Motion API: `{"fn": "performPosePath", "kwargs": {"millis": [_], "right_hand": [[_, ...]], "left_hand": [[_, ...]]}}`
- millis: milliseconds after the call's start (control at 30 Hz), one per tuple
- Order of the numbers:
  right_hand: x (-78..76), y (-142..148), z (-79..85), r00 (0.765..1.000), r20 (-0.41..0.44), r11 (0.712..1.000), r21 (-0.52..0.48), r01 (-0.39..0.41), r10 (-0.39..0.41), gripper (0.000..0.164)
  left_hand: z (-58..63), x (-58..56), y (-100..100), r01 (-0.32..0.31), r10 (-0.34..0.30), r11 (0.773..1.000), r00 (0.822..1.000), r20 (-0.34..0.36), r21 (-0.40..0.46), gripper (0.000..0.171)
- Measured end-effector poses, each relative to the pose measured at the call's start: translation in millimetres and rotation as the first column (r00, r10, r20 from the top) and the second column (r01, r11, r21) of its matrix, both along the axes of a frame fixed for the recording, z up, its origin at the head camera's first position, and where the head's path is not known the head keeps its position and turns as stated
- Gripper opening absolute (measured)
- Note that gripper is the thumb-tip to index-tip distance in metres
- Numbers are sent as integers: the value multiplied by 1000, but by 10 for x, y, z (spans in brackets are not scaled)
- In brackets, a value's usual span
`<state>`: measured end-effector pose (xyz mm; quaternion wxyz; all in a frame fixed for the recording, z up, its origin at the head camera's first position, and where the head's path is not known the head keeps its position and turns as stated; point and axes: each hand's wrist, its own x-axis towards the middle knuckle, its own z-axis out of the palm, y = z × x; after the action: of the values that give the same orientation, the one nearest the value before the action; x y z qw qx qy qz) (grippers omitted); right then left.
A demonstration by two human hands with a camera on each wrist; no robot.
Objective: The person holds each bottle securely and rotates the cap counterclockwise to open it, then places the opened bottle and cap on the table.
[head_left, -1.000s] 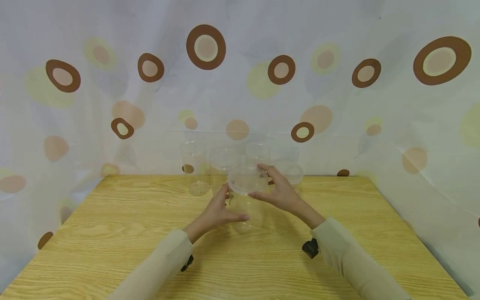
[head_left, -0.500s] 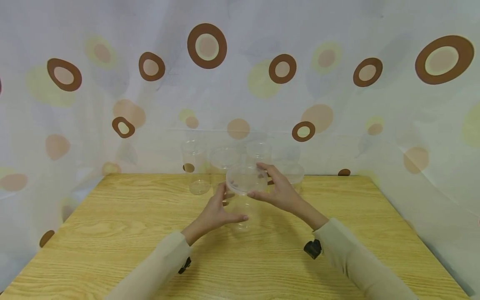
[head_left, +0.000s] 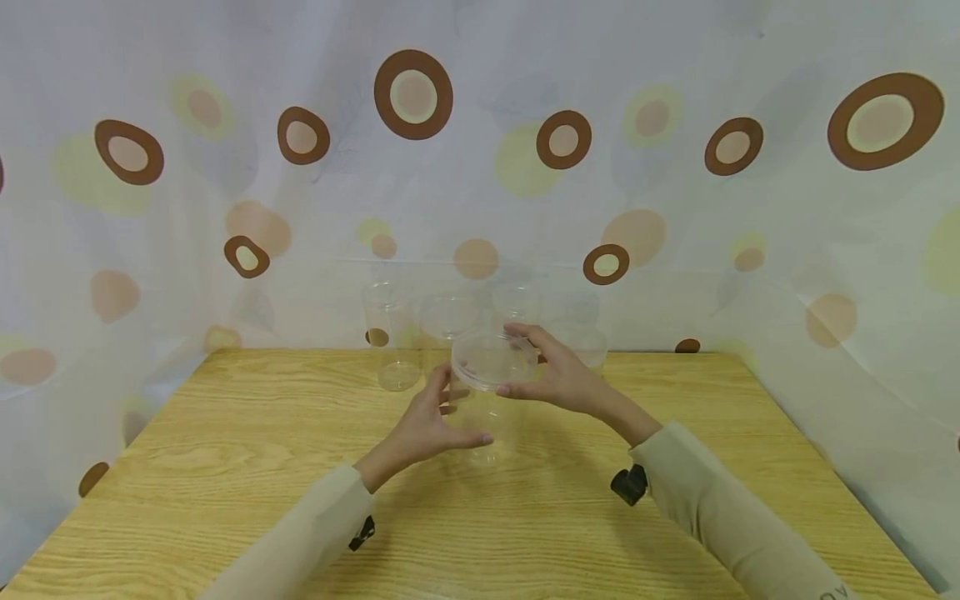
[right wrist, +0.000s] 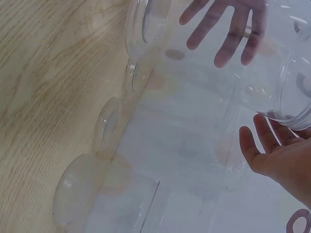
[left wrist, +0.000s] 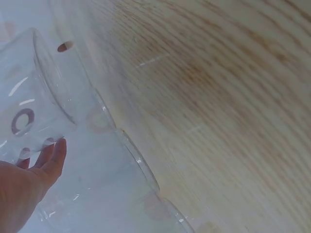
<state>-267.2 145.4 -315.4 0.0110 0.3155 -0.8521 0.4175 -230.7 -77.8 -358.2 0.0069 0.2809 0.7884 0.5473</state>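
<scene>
A clear plastic jar (head_left: 491, 417) stands upright in the middle of the head view, with a clear round lid (head_left: 491, 360) on top. My left hand (head_left: 423, 427) holds the jar's body from the left, thumb at the front and fingers behind. Around the lid's right side curves my right hand (head_left: 564, 379), its thumb at the front edge and forefinger at the far edge. In the right wrist view, left-hand fingers (right wrist: 228, 34) show through the jar wall, and the right hand (right wrist: 282, 160) is at the lid's rim. The left wrist view catches the left hand (left wrist: 29, 189) against the jar (left wrist: 29, 92).
Several more clear jars line the back of the wooden table (head_left: 247, 467): a tall one (head_left: 388, 333) at left, a wide one (head_left: 442, 321), a narrow one (head_left: 516, 296) behind, and a low wide one (head_left: 588, 346) at right. A patterned curtain (head_left: 480, 167) hangs behind.
Both hands keep their places on the jar and lid. The lid has shifted slightly left, the right forefinger has moved a little left along the rim, and the left forearm has drawn slightly left.
</scene>
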Motion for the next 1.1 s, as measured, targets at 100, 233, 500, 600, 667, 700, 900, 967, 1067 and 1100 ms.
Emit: {"fn": "performPosePath", "kwargs": {"millis": [100,233,500,600,667,700,900,967,1067,1100], "right_hand": [[3,-8,11,1000,-2,1000,-10,-7,7,83],[11,-28,10,1000,-3,999,-34,2,-2,81],[-11,-36,-8,1000,9,998,-67,-21,22,80],[-27,-23,-9,997,34,994,-90,-63,66,78],[-46,-11,-9,993,51,989,-105,-102,107,76],[-56,-2,-8,990,56,986,-108,-123,130,76],[-93,42,14,976,82,978,-77,-195,201,77],[-95,51,23,974,98,978,-66,-199,205,78],[-90,57,28,975,102,980,-49,-195,199,81],[-85,56,28,976,102,981,-47,-187,191,82]], "left_hand": [[-37,-37,-18,4,-4,1000,1000,-13,6,95],[-194,-167,-48,6,-6,1000,999,-35,18,98],[-261,-252,-87,23,-22,1000,999,-34,15,99],[-254,-254,-100,58,-58,998,998,-14,32,97],[-250,-253,-112,86,-86,995,996,4,40,97],[-251,-254,-118,99,-100,994,995,11,44,97],[-258,-266,-136,124,-125,992,992,18,37,98],[-259,-267,-138,122,-123,992,992,10,30,98],[-263,-265,-148,113,-112,993,994,-5,25,98],[-265,-267,-151,107,-107,994,994,-8,26,98]]}}
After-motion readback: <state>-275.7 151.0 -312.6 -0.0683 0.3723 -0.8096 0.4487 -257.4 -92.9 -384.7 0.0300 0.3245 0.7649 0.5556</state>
